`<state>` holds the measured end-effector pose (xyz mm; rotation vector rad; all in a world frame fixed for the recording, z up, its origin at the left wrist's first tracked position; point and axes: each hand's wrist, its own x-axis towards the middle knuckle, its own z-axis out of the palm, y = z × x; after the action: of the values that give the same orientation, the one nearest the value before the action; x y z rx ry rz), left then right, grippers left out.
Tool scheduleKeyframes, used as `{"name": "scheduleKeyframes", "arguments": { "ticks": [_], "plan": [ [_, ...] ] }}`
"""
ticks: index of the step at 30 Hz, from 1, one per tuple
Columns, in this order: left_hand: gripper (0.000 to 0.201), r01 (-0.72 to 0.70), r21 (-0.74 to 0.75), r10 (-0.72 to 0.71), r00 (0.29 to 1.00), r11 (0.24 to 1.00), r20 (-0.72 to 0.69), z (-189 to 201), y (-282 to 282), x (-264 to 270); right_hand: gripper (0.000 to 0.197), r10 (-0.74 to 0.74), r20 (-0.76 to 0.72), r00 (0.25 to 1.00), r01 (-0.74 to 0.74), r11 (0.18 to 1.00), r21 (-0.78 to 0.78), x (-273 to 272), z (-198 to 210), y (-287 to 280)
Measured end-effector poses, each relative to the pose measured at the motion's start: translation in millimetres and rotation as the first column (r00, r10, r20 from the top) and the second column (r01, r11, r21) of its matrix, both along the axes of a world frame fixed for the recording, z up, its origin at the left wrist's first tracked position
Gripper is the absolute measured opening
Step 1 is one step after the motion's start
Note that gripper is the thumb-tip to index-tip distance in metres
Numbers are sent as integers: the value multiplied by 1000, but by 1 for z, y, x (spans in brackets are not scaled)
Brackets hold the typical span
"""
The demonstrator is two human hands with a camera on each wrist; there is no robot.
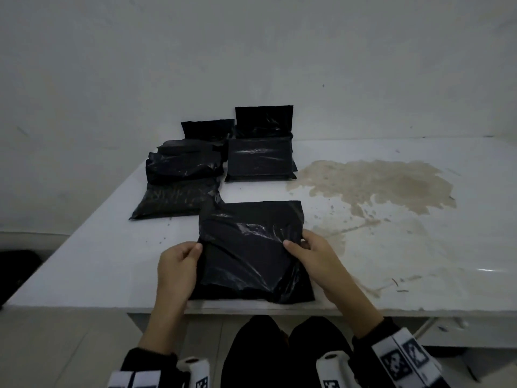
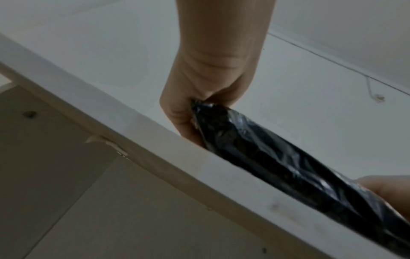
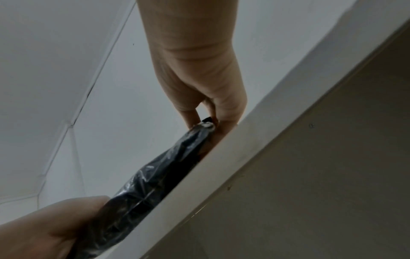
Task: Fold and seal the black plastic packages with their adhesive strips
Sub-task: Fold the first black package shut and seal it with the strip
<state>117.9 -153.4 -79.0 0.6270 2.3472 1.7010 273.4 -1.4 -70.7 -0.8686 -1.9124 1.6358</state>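
A black plastic package point(image 1: 249, 256) lies flat near the front edge of the white table point(image 1: 419, 261), its open flap pointing away from me. My left hand point(image 1: 190, 256) pinches its left edge, thumb on top and fingers underneath. My right hand point(image 1: 296, 247) pinches the right edge the same way. In the left wrist view the left hand point(image 2: 188, 113) grips the package point(image 2: 288, 166) end just above the table edge. In the right wrist view the right hand point(image 3: 206, 119) holds the other end of the package point(image 3: 155, 175). I see no adhesive strip.
A loose pile of black packages point(image 1: 181, 177) sits at the back left. A neater stack point(image 1: 260, 159) stands beside it, with a flap point(image 1: 264, 119) upright against the wall. A brown stain point(image 1: 377, 186) spreads over the table's right half. My knees are under the front edge.
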Motion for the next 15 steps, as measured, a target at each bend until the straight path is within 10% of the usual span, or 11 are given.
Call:
{"name": "scheduleKeyframes", "arguments": {
  "ticks": [7, 15],
  "plan": [
    [32, -152, -348, 32, 944, 925, -328, -8, -10, -12, 19, 78, 82, 994, -72, 995, -64, -19, 5, 5],
    [25, 19, -432, -75, 991, 902, -112, 8, -17, -26, 28, 67, 285, 956, -51, 997, -65, -43, 16, 20]
  ]
}}
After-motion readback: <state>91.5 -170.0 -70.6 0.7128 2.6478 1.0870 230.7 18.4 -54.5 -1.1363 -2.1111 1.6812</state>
